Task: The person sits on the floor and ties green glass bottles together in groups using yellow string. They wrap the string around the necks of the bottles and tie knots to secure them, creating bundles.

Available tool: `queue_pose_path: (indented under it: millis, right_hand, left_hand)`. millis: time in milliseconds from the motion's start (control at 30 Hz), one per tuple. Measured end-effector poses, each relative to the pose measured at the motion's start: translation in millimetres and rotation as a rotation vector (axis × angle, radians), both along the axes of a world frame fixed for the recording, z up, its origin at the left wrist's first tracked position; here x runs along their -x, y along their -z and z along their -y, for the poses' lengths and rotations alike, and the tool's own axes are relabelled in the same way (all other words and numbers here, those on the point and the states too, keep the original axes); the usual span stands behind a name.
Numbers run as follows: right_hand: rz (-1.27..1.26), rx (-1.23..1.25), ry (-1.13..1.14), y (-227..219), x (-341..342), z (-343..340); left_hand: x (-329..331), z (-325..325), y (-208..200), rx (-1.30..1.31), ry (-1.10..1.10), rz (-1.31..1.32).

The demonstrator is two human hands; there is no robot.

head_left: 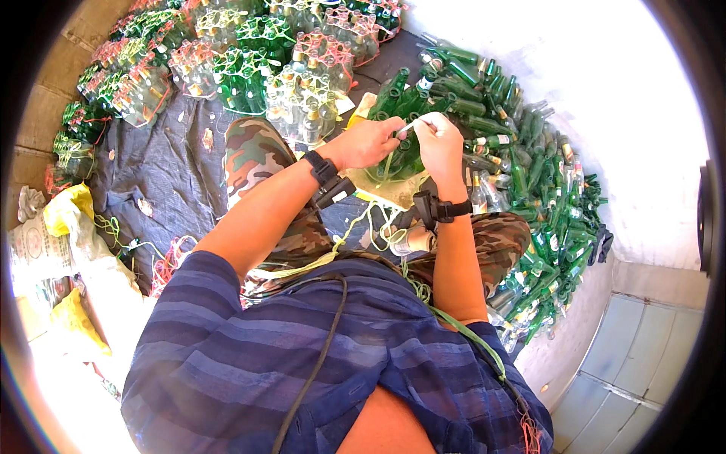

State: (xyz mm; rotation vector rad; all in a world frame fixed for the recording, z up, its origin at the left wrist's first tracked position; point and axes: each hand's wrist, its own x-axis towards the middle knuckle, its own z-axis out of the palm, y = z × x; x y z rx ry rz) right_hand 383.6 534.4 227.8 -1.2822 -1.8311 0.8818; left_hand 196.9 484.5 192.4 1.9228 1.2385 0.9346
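Both hands meet above a cluster of green glass bottles (392, 94) standing in front of me, by a yellow sheet. My left hand (372, 142) is closed, with thumb and fingertips pinched on a pale plastic strap (406, 130). Close beside it, my right hand (440, 140) is also closed, its fingers pinching at the same strap. A greenish strip hangs below the hands along the bottles. Loose light-green straps (370, 225) trail across my lap. Each wrist carries a black band with a small device. The hands cover part of the bottles.
A large heap of loose green and clear bottles (522, 163) lies at the right by the white wall. Strapped bottle bundles (253, 76) stand in rows at the far left on a dark sheet (185, 163). Sacks and yellow bags (72, 212) lie at left, near pink straps (168, 266).
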Motion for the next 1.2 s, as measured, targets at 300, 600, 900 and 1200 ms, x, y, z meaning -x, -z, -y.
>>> queue_pose_path:
  millis: [300, 600, 900, 1200]
  right_hand:
    - [0.269, -0.293, 0.177, 9.9, -2.9, -1.2]
    - [0.344, -0.298, 0.264, 15.4, -19.7, 14.2]
    - [0.275, -0.237, 0.187, 13.5, -41.4, 57.4]
    - [0.213, -0.057, 0.061, 31.1, -44.6, 78.5]
  left_hand:
    - [-5.7, -0.2, -1.1, 0.26, -0.006, 0.065]
    - [-7.1, 3.5, -2.3, 0.084, 0.061, -0.002]
    - [-11.0, 11.4, -17.9, 0.139, 0.032, 0.053]
    - [-15.0, 17.9, -17.0, 0.125, 0.148, -0.159]
